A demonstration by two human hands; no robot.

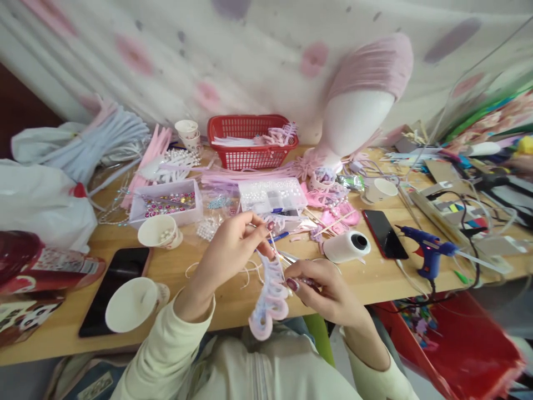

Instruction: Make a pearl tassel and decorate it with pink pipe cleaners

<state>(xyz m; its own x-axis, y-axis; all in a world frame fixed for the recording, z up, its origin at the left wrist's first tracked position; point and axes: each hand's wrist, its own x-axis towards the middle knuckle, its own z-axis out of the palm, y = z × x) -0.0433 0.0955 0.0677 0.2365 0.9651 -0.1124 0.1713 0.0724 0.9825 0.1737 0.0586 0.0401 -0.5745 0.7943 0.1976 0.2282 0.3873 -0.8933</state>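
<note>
A looped strip of fuzzy pink and pale-blue craft stems (268, 297) hangs above the table's front edge, in front of my body. My left hand (233, 247) is closed in a pinch on its upper end, where a thin pale stick or thread end pokes up by the fingertips. Close to the strip's right edge, my right hand (328, 289) has its fingers curled together; what lies inside them is too small and hidden to name. Behind both hands are a blue pen (278, 237) and a white thread spool (345, 246) on its side.
A red basket (253, 158), a divided bead box (272, 194) and a lilac bead tray (166, 203) stand behind. To the right are a phone (383, 233) and a blue glue gun (428, 247). Paper cups (131, 305) and another phone (112, 289) lie left. A mannequin head (353, 119) towers behind.
</note>
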